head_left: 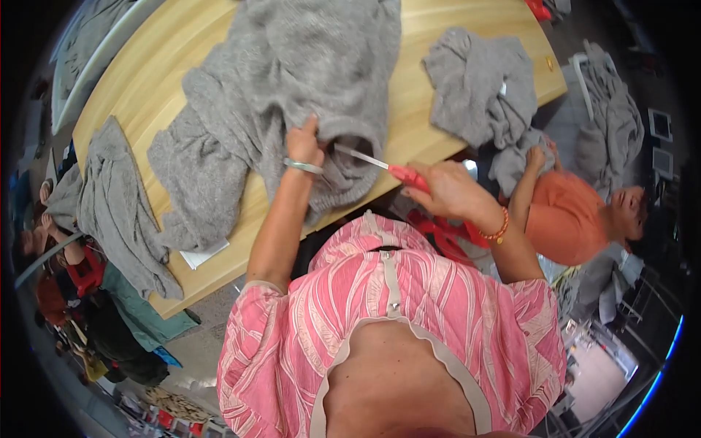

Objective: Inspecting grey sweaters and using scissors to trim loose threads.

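A large grey knitted sweater (321,66) is spread across the wooden table, with a round ribbed opening facing me at the near edge. At the left rim of that opening, my left hand (305,144) is closed on the knit. My right hand (453,188) grips the red-handled tool (370,158), whose long narrow metal part slants left into the opening. Its tip is in shadow, and I cannot tell the tool's exact kind.
The wooden table (146,73) carries another grey knit garment (482,84) at right and a grey knit piece (117,197) over its left edge. A person in orange (562,215) handles grey knit at right; another person's hands (50,223) hold knit at left. A white paper (204,254) lies near the front-left edge.
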The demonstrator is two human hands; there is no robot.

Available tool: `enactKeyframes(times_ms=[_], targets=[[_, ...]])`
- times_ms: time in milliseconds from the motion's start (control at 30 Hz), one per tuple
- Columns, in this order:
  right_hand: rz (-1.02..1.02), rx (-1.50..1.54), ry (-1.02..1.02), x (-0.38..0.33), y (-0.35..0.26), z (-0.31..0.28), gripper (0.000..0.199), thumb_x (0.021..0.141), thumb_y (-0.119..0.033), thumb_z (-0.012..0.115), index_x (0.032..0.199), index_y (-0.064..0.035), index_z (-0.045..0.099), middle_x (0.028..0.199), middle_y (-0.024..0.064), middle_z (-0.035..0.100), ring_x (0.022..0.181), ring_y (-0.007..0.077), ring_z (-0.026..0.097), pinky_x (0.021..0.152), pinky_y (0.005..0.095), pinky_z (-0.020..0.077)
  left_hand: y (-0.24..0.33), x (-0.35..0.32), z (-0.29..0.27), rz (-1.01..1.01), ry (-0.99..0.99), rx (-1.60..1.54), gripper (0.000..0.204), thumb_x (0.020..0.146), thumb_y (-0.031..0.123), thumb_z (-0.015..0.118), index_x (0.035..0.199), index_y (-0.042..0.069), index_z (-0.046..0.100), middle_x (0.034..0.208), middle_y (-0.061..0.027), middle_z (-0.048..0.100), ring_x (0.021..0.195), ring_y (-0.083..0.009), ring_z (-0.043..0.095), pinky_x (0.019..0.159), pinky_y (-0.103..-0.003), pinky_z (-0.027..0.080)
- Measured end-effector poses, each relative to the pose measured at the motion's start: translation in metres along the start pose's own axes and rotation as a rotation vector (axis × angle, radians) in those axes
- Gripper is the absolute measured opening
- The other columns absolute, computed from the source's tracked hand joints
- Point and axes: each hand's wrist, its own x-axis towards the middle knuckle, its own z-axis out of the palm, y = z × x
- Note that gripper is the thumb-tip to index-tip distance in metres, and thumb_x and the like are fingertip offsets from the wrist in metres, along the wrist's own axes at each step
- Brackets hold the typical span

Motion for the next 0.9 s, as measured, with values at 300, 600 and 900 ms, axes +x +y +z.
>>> enactKeyframes(times_ms=[300, 600, 900], targets=[[0.154, 0.124, 0.516, 0.037, 0.027, 0.075, 0.055, 0.07, -0.033, 0.076, 0.114, -0.0102, 0.051, 0.084, 0.0128, 0.06, 0.079, 0.032, 0.059, 0.07, 0.0415, 0.0473, 0.02, -0.013, -0.045, 0.706, 0.091, 0.504, 0.047, 0.086, 0.009, 0.061, 0.125, -0.008, 0.041, 0.118, -0.0185, 0.054, 0.105, -0.0232, 0.056, 0.092, -0.032, 0.042], [0.211, 0.146, 0.475, 0.085, 0.031, 0.121, 0.041, 0.074, -0.017, 0.067, 0.111, -0.0074, 0.052, 0.088, 0.0146, 0.062, 0.084, 0.0336, 0.06, 0.072, 0.0432, 0.0485, 0.047, -0.079, -0.071, 0.888, -0.191, 1.288, 0.026, 0.084, 0.006, 0.063, 0.109, 0.003, 0.064, 0.092, -0.01, 0.066, 0.08, -0.0179, 0.06, 0.074, -0.028, 0.046], [-0.14, 0.56, 0.599, 0.051, -0.011, -0.083, 0.037, 0.08, -0.018, 0.063, 0.11, 0.0023, 0.06, 0.086, 0.0028, 0.066, 0.072, 0.0093, 0.056, 0.067, 0.0276, 0.0466, 0.034, -0.099, -0.013, 0.915, -0.38, 1.533, 0.129, 0.043, 0.062, 0.081, 0.14, -0.003, 0.026, 0.12, -0.0241, 0.049, 0.1, -0.0369, 0.049, 0.088, -0.041, 0.038]])
